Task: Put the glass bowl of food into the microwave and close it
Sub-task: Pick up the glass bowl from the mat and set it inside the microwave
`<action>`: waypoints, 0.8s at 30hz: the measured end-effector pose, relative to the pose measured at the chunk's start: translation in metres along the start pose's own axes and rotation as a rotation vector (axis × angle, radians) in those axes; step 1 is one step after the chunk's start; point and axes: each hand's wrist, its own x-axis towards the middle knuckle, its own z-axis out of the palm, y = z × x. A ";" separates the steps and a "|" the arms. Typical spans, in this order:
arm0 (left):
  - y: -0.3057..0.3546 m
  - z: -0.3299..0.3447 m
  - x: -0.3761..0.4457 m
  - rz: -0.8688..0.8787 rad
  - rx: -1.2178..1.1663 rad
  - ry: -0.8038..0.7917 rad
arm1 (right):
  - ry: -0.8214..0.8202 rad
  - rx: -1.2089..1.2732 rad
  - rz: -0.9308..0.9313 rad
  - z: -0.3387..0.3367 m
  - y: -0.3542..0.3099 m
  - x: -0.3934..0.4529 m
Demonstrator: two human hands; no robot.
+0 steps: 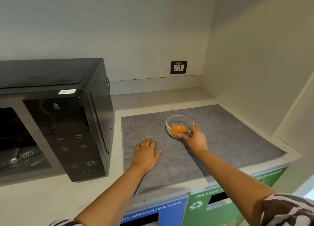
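The black microwave (56, 124) stands on the counter with its door shut, so opening, loading and closing all look left to do. The left hand (147, 155) lies flat and empty on the grey mat (237, 141). The right hand (195, 137) pinches the near rim of the small clear glass bowl (178, 125), which sits on the mat holding orange food (177, 129).

A single head-worn camera is looking forward and down at a counter (51, 200), from close above it. It is facing a corner of pale walls (206, 56), with both forearms reaching into view from the lower edge.
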 end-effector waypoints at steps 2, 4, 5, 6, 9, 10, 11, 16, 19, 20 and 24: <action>0.000 -0.002 -0.001 -0.002 -0.005 -0.020 | 0.013 0.005 -0.004 -0.001 -0.002 -0.005; 0.000 -0.003 -0.003 -0.004 -0.013 -0.042 | 0.022 0.008 -0.005 -0.002 -0.003 -0.011; 0.000 -0.003 -0.004 -0.005 -0.014 -0.050 | 0.025 0.012 -0.003 -0.003 -0.002 -0.013; 0.000 -0.003 -0.007 -0.006 -0.015 -0.058 | 0.027 0.019 0.000 -0.003 -0.002 -0.017; 0.001 -0.005 -0.020 -0.009 -0.011 -0.085 | 0.051 0.052 0.006 -0.004 -0.004 -0.029; 0.000 -0.007 -0.026 -0.003 -0.010 -0.092 | 0.063 0.059 0.004 -0.004 -0.006 -0.035; 0.000 -0.008 -0.032 0.005 -0.016 -0.100 | 0.074 0.066 0.008 -0.005 -0.008 -0.040; -0.011 -0.025 -0.075 0.041 -0.038 -0.098 | 0.119 0.090 0.009 -0.002 -0.026 -0.074; -0.021 -0.040 -0.105 0.078 -0.041 -0.080 | 0.165 0.076 -0.001 0.001 -0.039 -0.099; -0.026 -0.047 -0.119 0.090 -0.044 -0.074 | 0.178 0.075 0.001 0.004 -0.045 -0.111; -0.041 -0.066 -0.161 0.112 -0.094 -0.050 | 0.210 0.071 0.007 0.011 -0.063 -0.153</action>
